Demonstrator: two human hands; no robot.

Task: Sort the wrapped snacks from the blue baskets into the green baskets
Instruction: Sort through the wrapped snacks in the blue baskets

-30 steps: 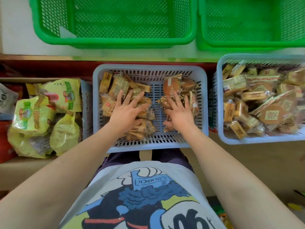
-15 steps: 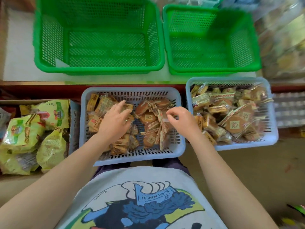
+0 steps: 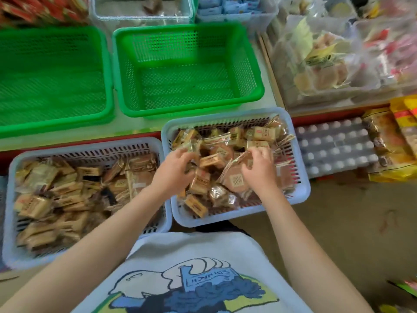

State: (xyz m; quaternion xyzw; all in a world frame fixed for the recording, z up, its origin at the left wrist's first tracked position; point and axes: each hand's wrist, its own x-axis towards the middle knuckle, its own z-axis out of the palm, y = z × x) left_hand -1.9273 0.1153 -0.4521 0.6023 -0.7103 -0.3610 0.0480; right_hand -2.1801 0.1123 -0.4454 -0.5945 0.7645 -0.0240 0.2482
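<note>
Wrapped snacks (image 3: 204, 184) in gold and clear film heap the right pale-blue slotted plastic basket (image 3: 302, 193), where both hands, left (image 3: 173, 170) and right (image 3: 259, 169), curl onto slippery packets that may spill short of the empty green plastic basket (image 3: 252, 91).

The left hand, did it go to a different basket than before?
Yes. The left hand was in the left blue basket before; now it is over in the right blue basket, fingers curled among the snacks.
</note>
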